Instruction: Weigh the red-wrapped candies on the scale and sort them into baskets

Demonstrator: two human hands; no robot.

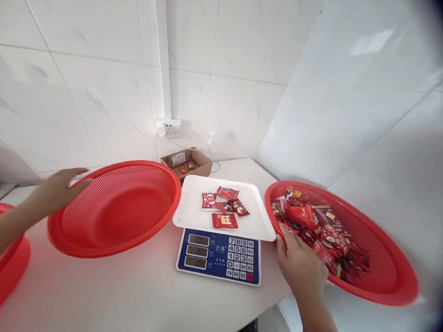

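My left hand [62,188] is stretched over the upper left rim of a red perforated plastic basket [136,207], its fingers extended and apart; contact with the rim is unclear. Nothing lies inside that basket. On the right, my right hand [301,260] grips the near rim of a second red basket [385,271], which holds a heap of wrapped candies [318,225]. Between the baskets, a white tray [186,206] sits on a digital scale [219,255] with several red candy packets [225,220] on it. My right fingertips are close to the tray's corner.
Behind the tray stands an open cardboard box [203,167] with a few packets inside. A clear plastic bottle [211,143] is by the wall, near a power socket [168,128] with a cable. Another red basket [14,270] is at the far left. The white table's edge [263,313] runs below the scale.
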